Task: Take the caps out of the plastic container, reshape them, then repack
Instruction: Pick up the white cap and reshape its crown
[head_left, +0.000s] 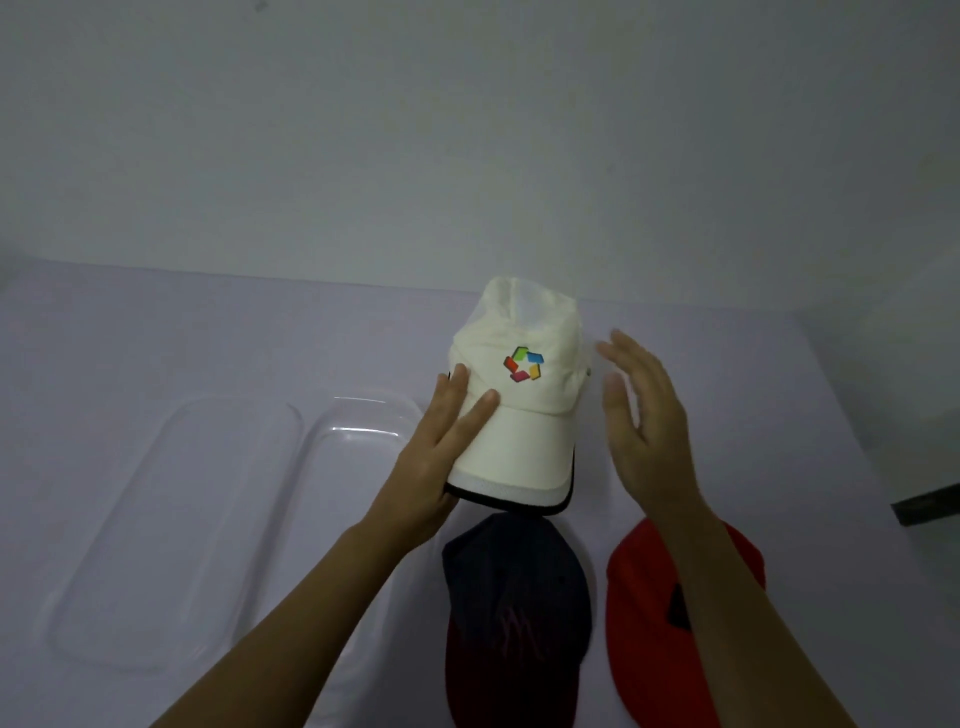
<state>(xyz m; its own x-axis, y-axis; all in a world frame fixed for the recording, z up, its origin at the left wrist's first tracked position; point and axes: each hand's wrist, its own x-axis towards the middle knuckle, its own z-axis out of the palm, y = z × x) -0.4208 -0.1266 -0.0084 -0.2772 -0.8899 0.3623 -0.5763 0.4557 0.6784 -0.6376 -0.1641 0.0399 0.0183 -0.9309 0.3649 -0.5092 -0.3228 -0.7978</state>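
The left hand (431, 457) lies against the left side of the white cap (519, 415). Its fingers are straight along the crown and its thumb crosses the seam where crown meets brim. Whether any part of the hand wraps under the brim cannot be seen. The right hand (639, 415) is released, fingers loosely spread and slightly blurred, palm facing the cap's right side. It is just beside the crown and not in contact with it. The white cap therefore sits between the two hands, brim pointing toward the person and a multicoloured logo (524, 364) on the front panel (a dark edge shows beneath the pale brim rim). Nearer the person, between the two forearms, a dark navy cap (514, 597) lies on the table (208, 338), its far edge overlapped by the white brim. A red cap (644, 623) lies to its right, partly covered by the right forearm. To the left of the left hand, a clear plastic container (363, 436) rests on the table. A second clear plastic piece (176, 519) lies flat just beyond it, farther left. Far right of the right hand, a dark object (930, 501) shows at the frame edge.
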